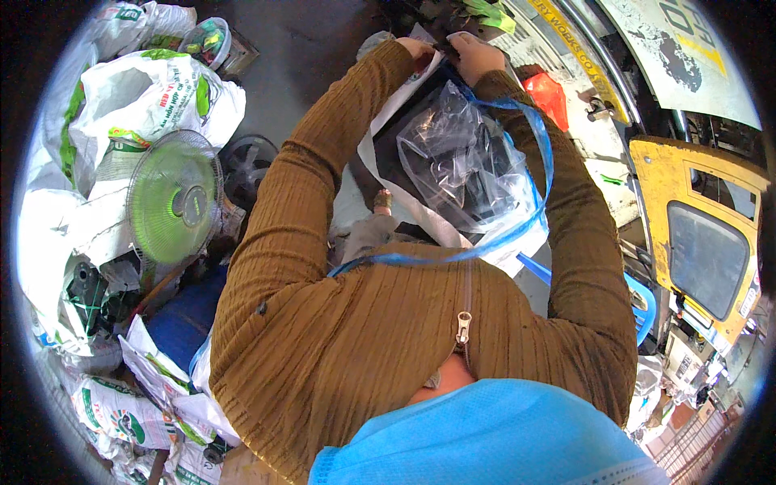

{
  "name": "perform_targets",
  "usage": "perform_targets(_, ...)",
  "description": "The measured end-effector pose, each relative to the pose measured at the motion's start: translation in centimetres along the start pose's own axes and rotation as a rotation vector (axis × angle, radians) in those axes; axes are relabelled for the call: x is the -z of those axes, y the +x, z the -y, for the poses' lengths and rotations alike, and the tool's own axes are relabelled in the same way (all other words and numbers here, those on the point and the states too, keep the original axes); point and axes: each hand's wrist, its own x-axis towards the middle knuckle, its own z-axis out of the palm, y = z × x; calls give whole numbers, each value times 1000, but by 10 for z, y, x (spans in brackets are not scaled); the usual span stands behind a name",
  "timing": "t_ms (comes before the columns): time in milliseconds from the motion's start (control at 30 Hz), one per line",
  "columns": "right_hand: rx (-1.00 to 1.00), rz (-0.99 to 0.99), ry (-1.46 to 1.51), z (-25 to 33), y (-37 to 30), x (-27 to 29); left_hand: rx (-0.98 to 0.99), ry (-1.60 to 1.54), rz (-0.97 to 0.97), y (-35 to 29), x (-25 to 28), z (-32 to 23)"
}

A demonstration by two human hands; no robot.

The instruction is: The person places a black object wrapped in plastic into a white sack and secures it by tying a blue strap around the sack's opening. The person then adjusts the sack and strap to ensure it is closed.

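Observation:
A white woven sack (424,212) stands wide-mouthed in front of my body, with crumpled clear plastic (453,153) lying inside its dark opening. At the sack's far rim, my left hand (416,50) is closed, its fingers partly hidden by the sleeve and the edge. Just to its right, my right hand (475,58) is also closed at the rim, thumb toward the left hand. A blue plastic strap (548,153) loops from near my right wrist along the sack's right side and across my front.
At left are a green-bladed fan (174,198), bulging white sacks (153,97), a blue drum (187,319) and a small tub of scraps (208,42). On the right are a red plastic piece (547,99), a blue plastic chair (643,311) and a yellow machine panel (699,234).

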Motion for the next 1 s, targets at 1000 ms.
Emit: perform_targets(1000,-263,191,324,-20,6,79,447,-1663,-163,13,-27,9)
